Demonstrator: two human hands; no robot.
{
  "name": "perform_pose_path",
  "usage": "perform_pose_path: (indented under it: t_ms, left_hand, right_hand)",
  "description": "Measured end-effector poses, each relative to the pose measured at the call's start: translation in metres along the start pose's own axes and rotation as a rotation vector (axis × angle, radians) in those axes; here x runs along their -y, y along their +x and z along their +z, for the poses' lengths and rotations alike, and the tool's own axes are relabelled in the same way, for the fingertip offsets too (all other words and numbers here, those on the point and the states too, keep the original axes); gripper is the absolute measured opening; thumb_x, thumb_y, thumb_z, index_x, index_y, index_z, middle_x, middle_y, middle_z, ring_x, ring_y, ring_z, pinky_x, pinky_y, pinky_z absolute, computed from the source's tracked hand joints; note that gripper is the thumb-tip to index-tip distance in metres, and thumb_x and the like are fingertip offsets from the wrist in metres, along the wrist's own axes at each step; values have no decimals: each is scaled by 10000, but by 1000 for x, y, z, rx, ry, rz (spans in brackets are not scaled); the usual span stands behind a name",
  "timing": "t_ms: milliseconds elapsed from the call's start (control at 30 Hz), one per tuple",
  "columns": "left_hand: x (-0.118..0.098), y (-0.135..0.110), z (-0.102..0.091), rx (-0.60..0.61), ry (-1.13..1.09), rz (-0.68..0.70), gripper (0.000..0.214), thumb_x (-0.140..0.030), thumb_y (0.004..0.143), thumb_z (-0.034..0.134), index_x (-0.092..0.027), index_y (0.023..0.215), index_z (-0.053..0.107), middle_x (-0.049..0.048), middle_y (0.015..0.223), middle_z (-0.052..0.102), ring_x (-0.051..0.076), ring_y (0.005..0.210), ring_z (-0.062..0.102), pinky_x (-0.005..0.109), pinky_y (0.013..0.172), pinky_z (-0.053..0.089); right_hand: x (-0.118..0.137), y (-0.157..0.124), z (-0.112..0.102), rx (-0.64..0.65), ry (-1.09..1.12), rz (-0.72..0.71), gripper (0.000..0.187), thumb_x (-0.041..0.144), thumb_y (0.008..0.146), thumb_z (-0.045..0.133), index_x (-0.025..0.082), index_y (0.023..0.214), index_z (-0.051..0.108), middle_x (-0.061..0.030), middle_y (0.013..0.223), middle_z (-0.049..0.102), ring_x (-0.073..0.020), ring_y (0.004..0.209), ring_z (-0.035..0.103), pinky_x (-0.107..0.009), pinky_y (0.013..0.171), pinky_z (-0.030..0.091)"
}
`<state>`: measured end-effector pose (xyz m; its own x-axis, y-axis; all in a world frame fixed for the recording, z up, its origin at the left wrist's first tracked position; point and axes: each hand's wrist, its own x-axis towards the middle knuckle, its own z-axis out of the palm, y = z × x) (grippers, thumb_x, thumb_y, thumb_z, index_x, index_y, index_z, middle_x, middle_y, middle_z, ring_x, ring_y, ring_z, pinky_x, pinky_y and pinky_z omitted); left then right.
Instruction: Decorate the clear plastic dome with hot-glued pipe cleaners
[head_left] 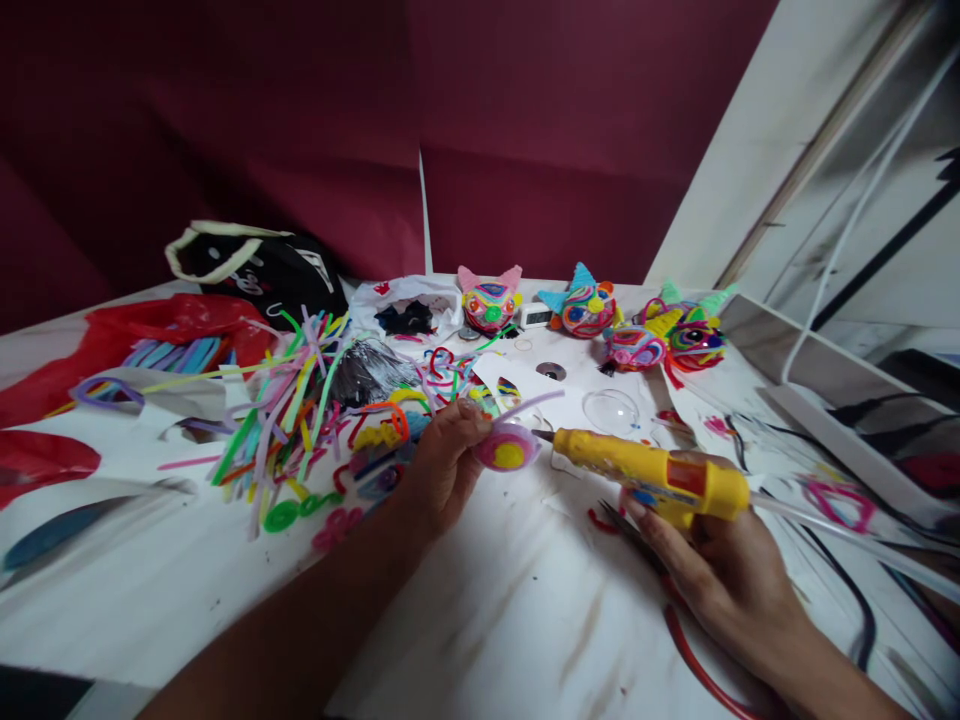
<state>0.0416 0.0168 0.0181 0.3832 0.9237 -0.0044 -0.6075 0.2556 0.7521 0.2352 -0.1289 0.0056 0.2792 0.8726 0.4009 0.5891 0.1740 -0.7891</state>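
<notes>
My left hand (448, 462) pinches a small rounded craft piece (508, 447), wound in pink and lilac with a yellow disc on its side. A loose lilac pipe cleaner (534, 402) sticks out from its top toward the right. My right hand (724, 560) is wrapped round the handle of a yellow hot glue gun (649, 468), with a clear glue stick (847, 535) coming out of its back. The gun's metal nozzle points left, close to the craft piece; I cannot tell whether they touch. Below the gun lie pliers or cutters (634, 535) with red handles, partly hidden by my right hand.
Loose pipe cleaners (292, 400) heap on the left near a red plastic bag (180, 320) and a black bag (255, 270). Several colourful fish-like figures (491, 305) stand along the back. A clear plastic half-shell (611, 410) lies mid-table. Black cables (840, 580) run at right.
</notes>
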Motion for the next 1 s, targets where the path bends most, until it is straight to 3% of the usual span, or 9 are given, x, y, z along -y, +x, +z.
perform_pose_path:
  t_ms: [200,467,700,1000]
  left_hand:
    - [2,-2,1,-3,94,24,232,-163,554,746,-150,571,514,-54,569,457,64,545,392,191,533,344]
    - [1,-5,7,-53,221,72,202,-142,522,719,-151,588,528,-63,563,475,56,549,384,182,529,318]
    - [3,-6,7,-73,318,98,209,-146,533,717,-163,598,519,-74,555,463,60,543,369,194,509,292]
    - [2,-8,8,-78,390,121,203,-144,546,704,-167,583,506,-79,533,436,57,527,337,201,495,259]
  right_hand:
    - [-1,0,-2,10,-46,-15,163,369,882,592,232,969,607,-62,830,661,-206,700,652,-297,596,568]
    - [-9,-6,0,73,-16,47,167,349,905,586,245,1035,599,-78,1017,659,-219,859,664,-323,739,564]
    - [-8,-7,3,79,-15,-57,122,286,936,553,289,1057,559,-37,964,641,-178,828,642,-284,724,539]
    - [-12,-8,1,58,-132,-142,147,253,927,554,268,1073,553,-39,972,634,-171,791,638,-279,681,540]
